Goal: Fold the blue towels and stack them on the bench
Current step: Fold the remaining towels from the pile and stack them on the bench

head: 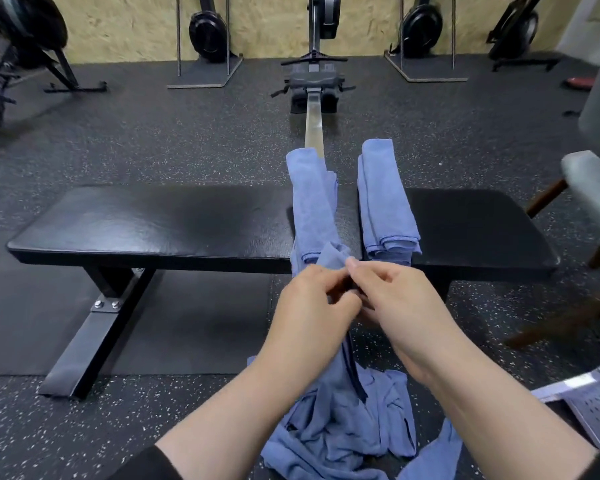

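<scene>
A black padded bench point(146, 226) runs across the middle of the view. On its right part lies a stack of folded blue towels point(385, 199). Left of that stack a long folded blue towel point(310, 202) lies across the bench, its near end hanging over the front edge. My left hand point(309, 306) and my right hand point(392, 299) meet just in front of the bench. Both pinch a bunched blue towel point(336, 258) whose length hangs down between my forearms. A heap of loose blue towels point(343, 427) lies on the floor below my arms.
A rowing machine point(314, 84) stands straight behind the bench, with more exercise machines along the back wall. A grey chair point(593, 181) with wooden legs is at the right. A perforated metal basket point(593, 407) sits at the lower right on the speckled rubber floor.
</scene>
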